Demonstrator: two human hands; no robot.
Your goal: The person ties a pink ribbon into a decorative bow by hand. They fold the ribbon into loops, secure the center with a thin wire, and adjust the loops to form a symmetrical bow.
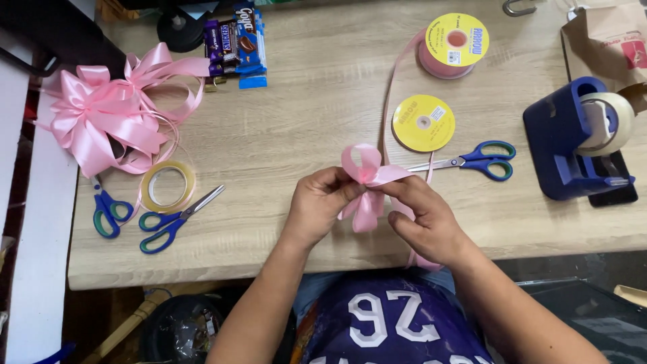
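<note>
Over desk (283, 135) front edge: left hand (320, 205) and right hand (424, 219) both pinched shut on pink ribbon bow (367, 178) at its centre, keeping loops bunched. Ribbon tail fed from pink spool (451, 47). Blue scissors (482, 160) parked just beside, within reach.

Open bench (296, 121) between finished bows (108, 111) at left and flat spool (423, 123); blue scissors (475, 160) and tape dispenser (573, 141) blocking right side.
</note>
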